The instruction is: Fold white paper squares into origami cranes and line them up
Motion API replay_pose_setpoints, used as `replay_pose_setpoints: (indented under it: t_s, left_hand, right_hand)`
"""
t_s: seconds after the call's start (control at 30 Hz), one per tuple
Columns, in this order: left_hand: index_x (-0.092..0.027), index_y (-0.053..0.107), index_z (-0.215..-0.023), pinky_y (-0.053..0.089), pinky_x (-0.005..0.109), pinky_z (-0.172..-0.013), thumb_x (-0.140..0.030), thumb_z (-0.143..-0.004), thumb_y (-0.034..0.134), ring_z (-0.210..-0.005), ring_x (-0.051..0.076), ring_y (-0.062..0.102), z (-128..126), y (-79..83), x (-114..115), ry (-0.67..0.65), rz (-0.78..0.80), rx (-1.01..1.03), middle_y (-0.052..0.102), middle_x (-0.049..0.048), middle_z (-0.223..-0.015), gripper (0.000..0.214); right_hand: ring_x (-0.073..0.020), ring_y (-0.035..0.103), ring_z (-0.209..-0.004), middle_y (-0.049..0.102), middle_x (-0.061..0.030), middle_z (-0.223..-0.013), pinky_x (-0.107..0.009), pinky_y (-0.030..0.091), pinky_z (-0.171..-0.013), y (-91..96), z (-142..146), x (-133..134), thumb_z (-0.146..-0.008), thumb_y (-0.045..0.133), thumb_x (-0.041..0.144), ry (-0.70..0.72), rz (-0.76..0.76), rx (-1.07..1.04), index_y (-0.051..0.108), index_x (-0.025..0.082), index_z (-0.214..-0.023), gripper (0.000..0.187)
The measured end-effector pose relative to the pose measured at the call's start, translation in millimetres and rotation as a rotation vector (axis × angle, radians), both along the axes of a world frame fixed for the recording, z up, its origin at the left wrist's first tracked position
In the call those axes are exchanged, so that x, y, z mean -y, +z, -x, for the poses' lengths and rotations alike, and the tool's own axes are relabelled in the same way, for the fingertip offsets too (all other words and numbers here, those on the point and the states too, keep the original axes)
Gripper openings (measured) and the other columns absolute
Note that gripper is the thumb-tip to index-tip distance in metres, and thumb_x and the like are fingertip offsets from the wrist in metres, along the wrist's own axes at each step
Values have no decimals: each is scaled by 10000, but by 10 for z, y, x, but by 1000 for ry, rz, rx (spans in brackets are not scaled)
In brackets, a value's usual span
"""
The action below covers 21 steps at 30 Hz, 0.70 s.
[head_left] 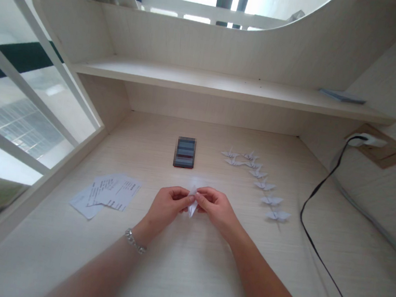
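Between my two hands is a small piece of folded white paper, narrow and pointed at its lower end. My left hand pinches its left side with thumb and fingers. From the other side, my right hand grips the paper near its upper part, the two thumbs almost meeting. Fingers cover much of the folds. To the right, several finished paper cranes stand in a curved row on the desk. Beyond my hands lies a phone with a blurred screen.
Several printed paper sheets overlap on the left. A black cable runs along the right side from a white plug in the wall socket. A shelf spans the back, with a flat booklet on it. White rails border the left.
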<state>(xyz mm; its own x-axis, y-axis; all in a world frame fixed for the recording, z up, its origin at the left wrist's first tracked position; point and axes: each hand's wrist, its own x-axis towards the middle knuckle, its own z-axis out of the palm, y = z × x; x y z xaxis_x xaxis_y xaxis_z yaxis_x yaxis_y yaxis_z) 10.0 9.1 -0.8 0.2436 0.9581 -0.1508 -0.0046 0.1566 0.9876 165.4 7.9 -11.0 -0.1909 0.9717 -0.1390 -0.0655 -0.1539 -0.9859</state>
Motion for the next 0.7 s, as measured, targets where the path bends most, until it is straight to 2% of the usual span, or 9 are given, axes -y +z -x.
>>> replay_pose_setpoints:
  t_s: [0.1,0.23,0.37,0.47,0.7]
  left_hand:
    - [-110,668,-804,410,215,-550,-346,-700,639,-590,111,538,4,-27,-10,25,4,45,641,53,-691,260]
    - [-109,656,-840,452,233,-592,-318,-706,641,-631,124,573,-8,-45,-5,34,22,115,648,65,-719,249]
    - [-116,635,-888,464,230,-564,-289,-677,674,-589,120,577,-14,-31,-1,89,0,89,636,45,-653,276]
    - [-113,616,-939,474,236,-570,-288,-679,675,-581,123,582,-20,-3,6,83,-13,62,628,37,-620,319]
    - [-118,589,-951,475,229,-567,-255,-664,681,-579,113,581,-45,24,33,73,74,129,630,30,-633,331]
  right_hand:
    - [-132,567,-593,637,-27,-679,-253,453,-560,-24,14,3,-683,661,353,9,-12,-48,639,160,-907,297]
    - [-106,541,-561,633,-19,-650,-230,431,-543,-7,17,-3,-672,671,313,-57,-35,-60,670,149,-799,207]
    - [-109,542,-549,631,-17,-626,-233,425,-528,19,25,-2,-656,679,316,-75,-11,-64,668,147,-755,196]
    - [-112,543,-550,629,-14,-627,-231,422,-520,16,32,0,-638,691,304,-91,-12,-69,651,148,-718,180]
    - [-112,536,-535,627,-11,-621,-234,422,-517,-25,44,-2,-660,673,324,-162,-98,-30,646,154,-736,188]
